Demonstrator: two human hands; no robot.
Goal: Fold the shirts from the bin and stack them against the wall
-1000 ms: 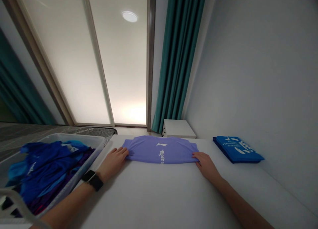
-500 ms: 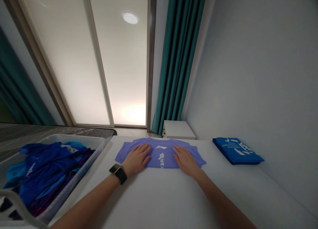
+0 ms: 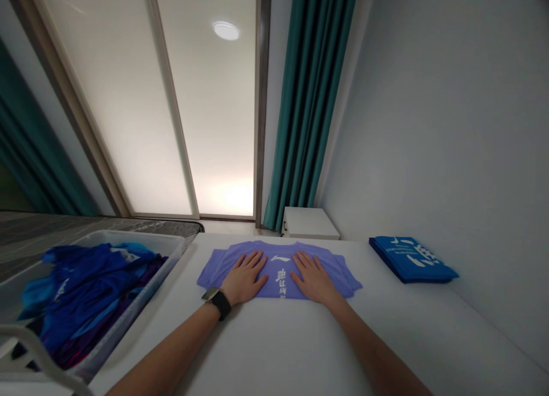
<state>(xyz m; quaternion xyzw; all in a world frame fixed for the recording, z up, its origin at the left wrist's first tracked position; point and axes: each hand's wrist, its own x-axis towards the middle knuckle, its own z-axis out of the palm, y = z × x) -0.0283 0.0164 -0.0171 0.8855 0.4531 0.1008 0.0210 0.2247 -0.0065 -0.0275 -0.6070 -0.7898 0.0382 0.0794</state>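
Observation:
A purple T-shirt with a white logo and white characters lies folded up on the white table, its sleeves spread out to both sides. My left hand, with a black watch on the wrist, rests flat on the shirt's left part, fingers apart. On the right part of the same shirt, my right hand lies palm down with its fingers spread. Neither hand grips the cloth. The shirt's surface beneath both palms is hidden.
To the left stands a white plastic basket holding a heap of blue and purple clothes. A stack of folded blue shirts sits at the table's right, beside the wall. Behind the table's far edge is a white cabinet.
Both hands have slid slightly closer together and a little toward me on the shirt. The shirt's lower edge has come slightly nearer, and its right sleeve reaches a bit farther right.

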